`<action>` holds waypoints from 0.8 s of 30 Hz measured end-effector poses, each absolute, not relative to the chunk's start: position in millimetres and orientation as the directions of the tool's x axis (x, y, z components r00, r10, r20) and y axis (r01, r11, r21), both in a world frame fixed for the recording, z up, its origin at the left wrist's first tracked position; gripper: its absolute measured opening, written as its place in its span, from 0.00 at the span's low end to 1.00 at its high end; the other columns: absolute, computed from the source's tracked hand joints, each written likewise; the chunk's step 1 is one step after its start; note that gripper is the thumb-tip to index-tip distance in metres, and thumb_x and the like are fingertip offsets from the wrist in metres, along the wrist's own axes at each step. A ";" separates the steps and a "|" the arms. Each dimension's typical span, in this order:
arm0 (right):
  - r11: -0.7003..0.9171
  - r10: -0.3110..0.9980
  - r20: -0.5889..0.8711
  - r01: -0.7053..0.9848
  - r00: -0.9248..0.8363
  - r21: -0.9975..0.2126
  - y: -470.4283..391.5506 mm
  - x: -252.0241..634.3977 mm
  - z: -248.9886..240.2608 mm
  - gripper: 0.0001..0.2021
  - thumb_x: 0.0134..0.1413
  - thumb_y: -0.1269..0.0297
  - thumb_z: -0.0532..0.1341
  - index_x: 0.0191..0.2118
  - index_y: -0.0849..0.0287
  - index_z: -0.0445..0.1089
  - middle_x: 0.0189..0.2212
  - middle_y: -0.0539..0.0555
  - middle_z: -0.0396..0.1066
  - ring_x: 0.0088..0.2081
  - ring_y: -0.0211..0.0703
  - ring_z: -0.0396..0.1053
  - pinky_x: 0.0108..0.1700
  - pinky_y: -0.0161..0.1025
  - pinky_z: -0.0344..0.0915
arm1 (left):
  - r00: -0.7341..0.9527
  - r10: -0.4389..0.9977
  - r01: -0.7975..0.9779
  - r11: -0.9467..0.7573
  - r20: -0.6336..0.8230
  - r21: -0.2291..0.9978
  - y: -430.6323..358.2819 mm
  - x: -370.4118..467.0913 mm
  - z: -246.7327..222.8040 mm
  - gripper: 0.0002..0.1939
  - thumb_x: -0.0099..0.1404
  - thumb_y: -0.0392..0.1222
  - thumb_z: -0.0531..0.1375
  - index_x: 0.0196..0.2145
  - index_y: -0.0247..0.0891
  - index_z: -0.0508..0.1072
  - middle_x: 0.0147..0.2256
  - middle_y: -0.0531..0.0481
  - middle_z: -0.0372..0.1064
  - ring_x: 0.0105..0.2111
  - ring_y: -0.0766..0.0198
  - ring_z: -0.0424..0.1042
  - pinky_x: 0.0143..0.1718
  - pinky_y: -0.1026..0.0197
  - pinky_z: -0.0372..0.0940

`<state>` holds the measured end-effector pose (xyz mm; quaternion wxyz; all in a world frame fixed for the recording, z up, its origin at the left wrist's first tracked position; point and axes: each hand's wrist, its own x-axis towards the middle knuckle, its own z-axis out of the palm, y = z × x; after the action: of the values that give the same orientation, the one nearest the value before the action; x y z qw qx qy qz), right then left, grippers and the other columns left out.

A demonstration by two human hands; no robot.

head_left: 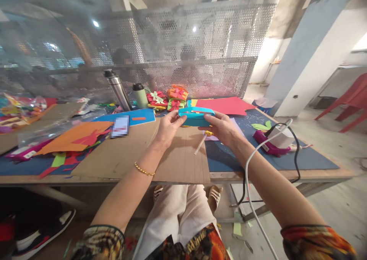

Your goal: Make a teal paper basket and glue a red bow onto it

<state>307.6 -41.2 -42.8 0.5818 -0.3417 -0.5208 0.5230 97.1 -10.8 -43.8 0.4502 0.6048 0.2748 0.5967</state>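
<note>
A blue folded paper piece (pixel 195 119), shaped like a small box, is held up above the table between my two hands. My left hand (pixel 169 128) pinches its left end, thumb on the near side. At the other end, my right hand (pixel 222 128) grips it with the thumb in front and fingers behind. Beneath the right hand lies a yellow tool with a pale stick (pixel 200 143), whose kind I cannot make out. A brown cardboard sheet (pixel 129 160) covers the table under my hands.
Several decorated paper boxes (pixel 176 96) are piled behind my hands, beside a green cup (pixel 140 96) and a steel flask (pixel 117 88). Red paper (pixel 220 106) lies back right, orange paper (pixel 74 138) left. A white cable (pixel 252 191) hangs over the front edge near a power strip (pixel 271 142).
</note>
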 end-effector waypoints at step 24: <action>0.111 0.993 0.104 -0.159 0.055 -0.981 -34.2 316.6 -47.0 0.17 0.46 0.56 0.80 0.40 0.55 0.80 0.35 0.54 0.78 0.30 0.40 0.75 0.30 0.39 0.77 | -0.185 0.983 -0.036 -0.019 0.012 0.999 102.8 18.0 -12.0 0.15 0.55 0.40 0.77 0.31 0.39 0.73 0.25 0.51 0.72 0.29 0.59 0.73 0.40 0.52 0.70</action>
<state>316.6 -34.2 -47.0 0.5766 -0.4414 -0.4724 0.4996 18.0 102.8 -12.0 0.4571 0.4456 0.5308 0.5575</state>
